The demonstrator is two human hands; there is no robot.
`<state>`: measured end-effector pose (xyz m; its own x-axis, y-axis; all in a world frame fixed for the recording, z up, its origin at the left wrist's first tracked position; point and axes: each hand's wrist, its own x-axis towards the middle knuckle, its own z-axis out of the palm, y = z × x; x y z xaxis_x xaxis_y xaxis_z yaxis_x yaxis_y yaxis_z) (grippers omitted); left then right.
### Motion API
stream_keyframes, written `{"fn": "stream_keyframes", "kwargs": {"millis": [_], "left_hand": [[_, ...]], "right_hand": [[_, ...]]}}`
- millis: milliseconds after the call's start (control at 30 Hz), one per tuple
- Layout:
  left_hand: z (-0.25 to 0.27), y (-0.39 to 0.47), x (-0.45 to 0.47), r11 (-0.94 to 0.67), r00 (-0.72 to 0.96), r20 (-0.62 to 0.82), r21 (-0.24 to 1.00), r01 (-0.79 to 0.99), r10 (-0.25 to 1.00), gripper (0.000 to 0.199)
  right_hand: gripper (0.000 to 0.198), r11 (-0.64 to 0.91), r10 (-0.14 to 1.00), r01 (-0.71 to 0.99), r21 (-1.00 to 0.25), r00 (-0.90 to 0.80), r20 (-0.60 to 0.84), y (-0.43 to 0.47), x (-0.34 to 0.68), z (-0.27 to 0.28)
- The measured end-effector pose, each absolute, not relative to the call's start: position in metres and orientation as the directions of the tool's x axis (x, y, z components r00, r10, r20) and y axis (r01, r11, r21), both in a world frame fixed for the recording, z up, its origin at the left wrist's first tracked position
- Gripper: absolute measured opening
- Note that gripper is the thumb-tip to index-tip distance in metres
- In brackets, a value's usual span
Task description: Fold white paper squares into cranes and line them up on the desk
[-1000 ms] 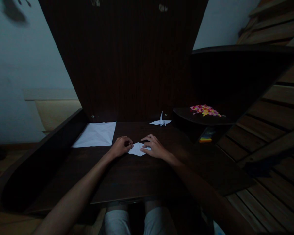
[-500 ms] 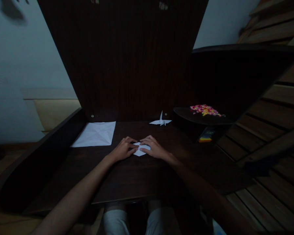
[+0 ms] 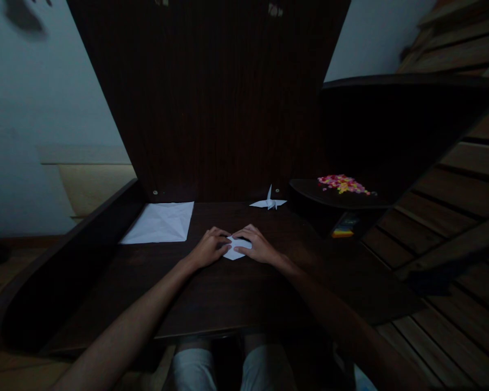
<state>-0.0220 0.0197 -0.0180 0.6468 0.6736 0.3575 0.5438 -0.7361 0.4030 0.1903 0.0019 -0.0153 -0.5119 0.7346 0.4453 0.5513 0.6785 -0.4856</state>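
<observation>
A small white piece of folded paper (image 3: 233, 254) lies on the dark wooden desk, its near end tapering to a blunt point. My left hand (image 3: 209, 247) grips its left side, thumb and fingers curled onto the sheet. From the right, my right hand (image 3: 259, 246) holds it the same way, with the thumb across the top. The fingertips of both hands almost meet at the far edge, covering part of the paper. Beyond them, near the back panel, stands a white origami crane (image 3: 270, 203) with its wings spread.
Creased white paper sheets (image 3: 163, 222) lie at the back left, beside the raised side board (image 3: 65, 258). At the right, a low corner shelf (image 3: 309, 193) carries a heap of small pink, red and yellow pieces (image 3: 342, 183). A colourful packet (image 3: 344, 227) sits beneath it.
The hands and folded paper keep nearly the same place, with the fingertips shifted only slightly. The whole view has moved a little.
</observation>
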Motion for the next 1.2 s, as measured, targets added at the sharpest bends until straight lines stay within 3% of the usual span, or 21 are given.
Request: {"fn": "stream_keyframes", "kwargs": {"millis": [400,633,767,933,1200], "left_hand": [[-0.002,0.010,-0.021,-0.770,0.687,0.373,0.442,0.460,0.624,0.017],[0.003,0.009,-0.028,-0.817,0.773,0.323,0.406,0.409,0.547,0.030],[0.003,0.010,-0.028,-0.812,0.772,0.316,0.416,0.409,0.551,0.034],[0.000,0.011,-0.027,-0.811,0.762,0.331,0.418,0.410,0.556,0.024],[-0.004,0.014,-0.024,-0.796,0.733,0.361,0.449,0.405,0.577,0.023]], "right_hand": [[0.017,0.692,0.716,0.487,-0.533,-0.558,0.421,-0.002,0.191,-0.011],[0.028,0.768,0.627,0.421,-0.482,-0.646,0.436,0.001,0.197,-0.012],[0.022,0.772,0.625,0.438,-0.461,-0.657,0.422,0.001,0.198,-0.012],[0.013,0.771,0.629,0.455,-0.445,-0.653,0.423,0.000,0.197,-0.011],[0.016,0.737,0.673,0.490,-0.466,-0.593,0.441,-0.001,0.192,-0.010]]}}
